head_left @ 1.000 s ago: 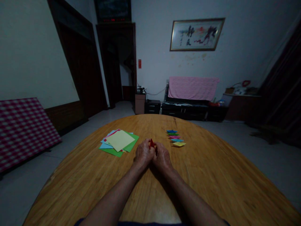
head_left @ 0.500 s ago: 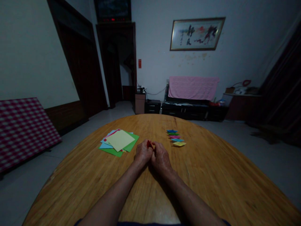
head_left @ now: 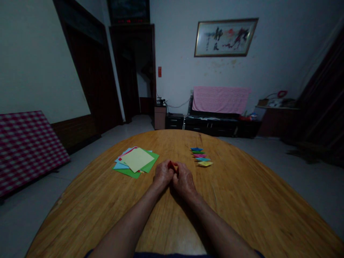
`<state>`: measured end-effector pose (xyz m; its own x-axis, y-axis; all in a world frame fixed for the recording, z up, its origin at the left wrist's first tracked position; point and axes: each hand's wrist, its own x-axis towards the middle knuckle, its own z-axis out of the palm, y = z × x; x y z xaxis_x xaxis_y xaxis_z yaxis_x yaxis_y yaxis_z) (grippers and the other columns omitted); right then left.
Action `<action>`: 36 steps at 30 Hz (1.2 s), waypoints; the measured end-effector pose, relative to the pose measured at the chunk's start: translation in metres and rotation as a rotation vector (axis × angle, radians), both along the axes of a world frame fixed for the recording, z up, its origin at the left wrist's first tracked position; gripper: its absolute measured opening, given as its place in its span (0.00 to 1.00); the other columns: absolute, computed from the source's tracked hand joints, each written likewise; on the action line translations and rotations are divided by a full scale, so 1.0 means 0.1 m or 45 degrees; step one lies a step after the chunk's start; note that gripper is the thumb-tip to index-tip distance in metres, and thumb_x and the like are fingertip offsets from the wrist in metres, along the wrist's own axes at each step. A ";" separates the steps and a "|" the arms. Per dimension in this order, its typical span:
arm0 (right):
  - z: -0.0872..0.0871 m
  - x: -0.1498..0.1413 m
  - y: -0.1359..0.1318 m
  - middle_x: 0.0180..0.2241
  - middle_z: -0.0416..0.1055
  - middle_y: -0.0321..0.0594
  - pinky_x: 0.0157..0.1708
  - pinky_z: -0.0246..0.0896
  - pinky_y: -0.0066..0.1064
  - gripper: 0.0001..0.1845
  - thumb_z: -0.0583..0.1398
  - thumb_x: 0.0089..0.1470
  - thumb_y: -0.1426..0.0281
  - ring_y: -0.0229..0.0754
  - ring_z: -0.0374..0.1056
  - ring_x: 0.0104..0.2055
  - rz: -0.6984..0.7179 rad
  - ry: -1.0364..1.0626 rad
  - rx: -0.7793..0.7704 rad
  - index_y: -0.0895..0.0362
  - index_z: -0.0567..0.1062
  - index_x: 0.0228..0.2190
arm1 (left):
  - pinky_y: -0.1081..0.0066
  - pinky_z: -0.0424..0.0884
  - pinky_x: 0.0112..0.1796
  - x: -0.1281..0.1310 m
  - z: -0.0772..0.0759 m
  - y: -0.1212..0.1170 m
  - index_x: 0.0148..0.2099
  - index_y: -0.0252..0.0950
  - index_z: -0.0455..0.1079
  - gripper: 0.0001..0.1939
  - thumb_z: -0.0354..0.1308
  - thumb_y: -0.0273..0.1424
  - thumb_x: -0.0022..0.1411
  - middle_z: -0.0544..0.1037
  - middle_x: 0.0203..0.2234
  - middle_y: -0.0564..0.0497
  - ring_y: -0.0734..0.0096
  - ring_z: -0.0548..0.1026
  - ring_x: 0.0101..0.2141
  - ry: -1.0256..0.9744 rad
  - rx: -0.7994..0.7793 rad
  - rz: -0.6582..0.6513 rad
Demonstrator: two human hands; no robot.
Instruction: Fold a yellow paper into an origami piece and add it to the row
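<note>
Folded red paper (head_left: 171,165) sits near the centre of the frame, mostly hidden between the two hands, with only a small red tip showing, so its exact shape cannot be made out. The left grip (head_left: 162,175) and the right grip (head_left: 184,177) are drawn close together and curled inward, clamped on the paper from either side, with both hands resting on the wooden surface (head_left: 242,193). Judging by the material, the piece should be very light and fairly stiff along its creases, yet easy to crush or bend, so a gentle pinch on its thicker folded edges looks like the safest hold, rather than a squeeze across its thin points. Just left of the hands lies a loose stack of coloured paper sheets (head_left: 135,160), pale yellow on top, with green and blue showing beneath. Just right of them, a short column of small folded paper pieces (head_left: 201,156) runs through blue, green, pink, teal and yellow. Beyond the surface, a checked panel (head_left: 27,150) leans at the left of the frame, and a pink cloth (head_left: 220,99) hangs at upper right, below a framed painting (head_left: 225,37).
</note>
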<state>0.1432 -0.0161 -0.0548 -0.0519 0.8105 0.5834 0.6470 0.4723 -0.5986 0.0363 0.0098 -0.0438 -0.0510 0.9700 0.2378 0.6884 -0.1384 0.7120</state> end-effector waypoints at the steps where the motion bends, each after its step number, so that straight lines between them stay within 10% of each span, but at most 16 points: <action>1: 0.01 0.00 0.00 0.39 0.72 0.44 0.43 0.63 0.33 0.26 0.52 0.41 0.80 0.43 0.68 0.41 -0.006 -0.011 -0.012 0.58 0.73 0.44 | 0.75 0.68 0.34 -0.01 -0.01 0.01 0.37 0.38 0.74 0.12 0.55 0.22 0.51 0.79 0.30 0.52 0.71 0.74 0.32 -0.014 -0.018 0.008; 36: -0.06 0.31 -0.05 0.33 0.69 0.42 0.30 0.51 0.28 0.07 0.55 0.49 0.77 0.39 0.63 0.32 -0.150 -0.428 -0.169 0.58 0.71 0.32 | 0.71 0.65 0.38 -0.03 -0.18 -0.03 0.38 0.35 0.73 0.11 0.54 0.23 0.51 0.76 0.33 0.50 0.69 0.71 0.36 0.254 0.188 -0.381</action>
